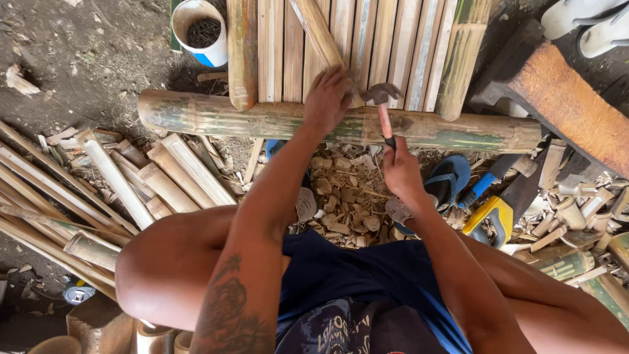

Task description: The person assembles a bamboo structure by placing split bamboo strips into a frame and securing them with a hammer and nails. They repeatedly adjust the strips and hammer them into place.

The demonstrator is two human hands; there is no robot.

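My right hand (401, 172) grips the handle of a hammer (383, 105), whose metal head sits over a thick horizontal bamboo pole (223, 118). My left hand (329, 98) rests with its fingers pressed on a bamboo slat (314, 29) where it crosses that pole, just left of the hammer head. Whether the fingers pinch a nail is hidden. Several split bamboo slats (406, 46) lie side by side across the pole, running away from me.
A white tub of dark nails (202, 29) stands at the top left. Cut bamboo strips (118, 183) pile at the left. A yellow-handled saw (491, 216), a blue-handled tool (481, 187), blue sandals (449, 180), a wooden block (570, 105) and chips lie around.
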